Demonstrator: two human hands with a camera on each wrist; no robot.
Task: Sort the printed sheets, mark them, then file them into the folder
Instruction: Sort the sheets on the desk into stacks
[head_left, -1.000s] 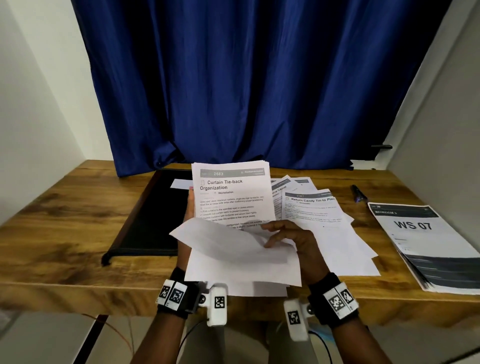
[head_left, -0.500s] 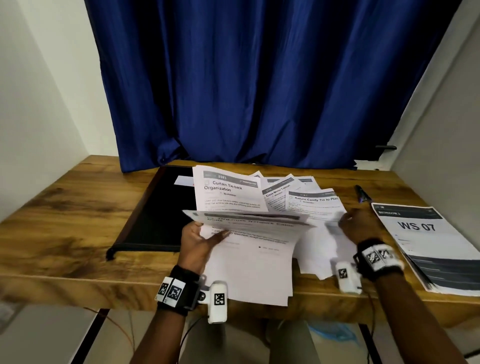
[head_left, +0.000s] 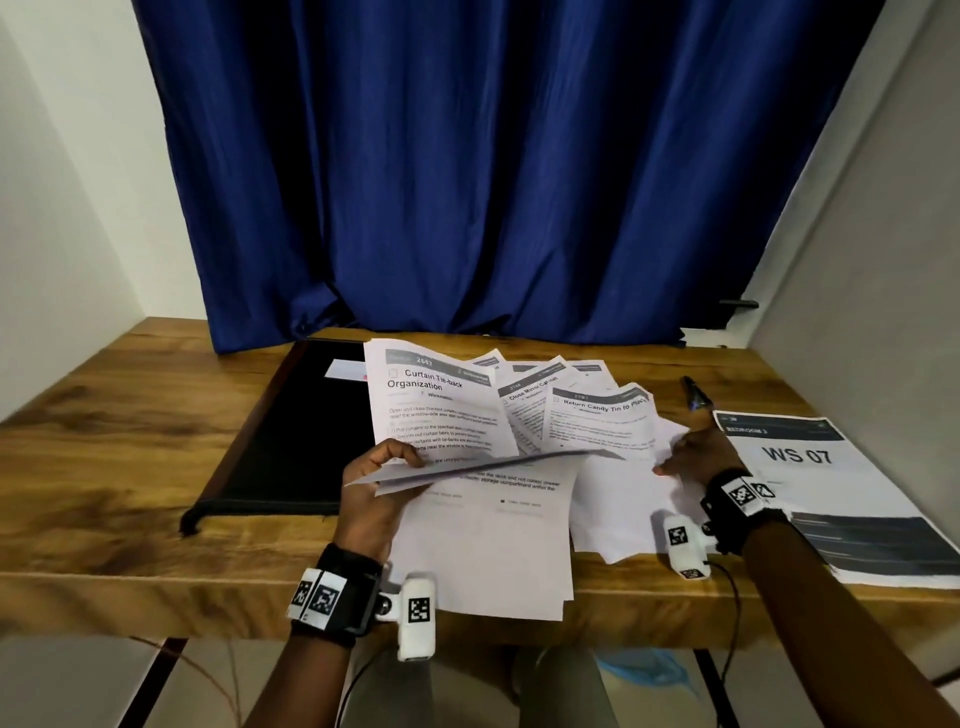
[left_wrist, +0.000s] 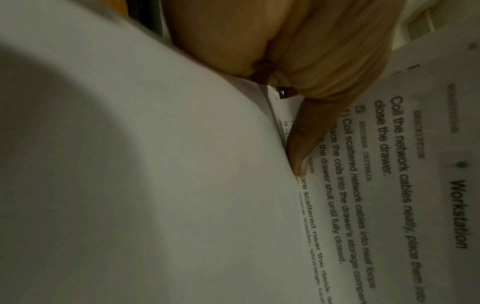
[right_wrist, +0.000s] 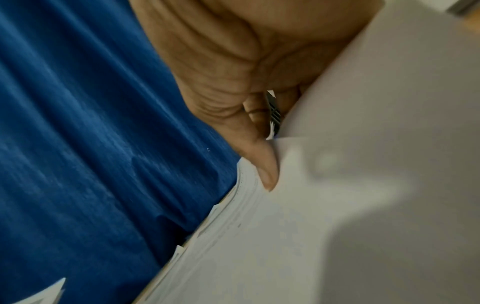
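sorting looks to be the step in hand, with marking and filing not yet begun. the left hand grips a small bundle of printed sheets by their left edge, thumb on top and fingers under, so the top sheet lifts and fans out to the right over the desk. the right hand lies on the fanned pile of loose sheets at its right side; in the right wrist view the thumb presses against a sheet edge, which reads as a pinch on that paper. the black folder lies open just left of the held bundle, and the pen lies beyond the right hand, near the "ws 07" booklet. next, judging by the layout, the held sheets need matching with the loose ones, then the pen must be picked up
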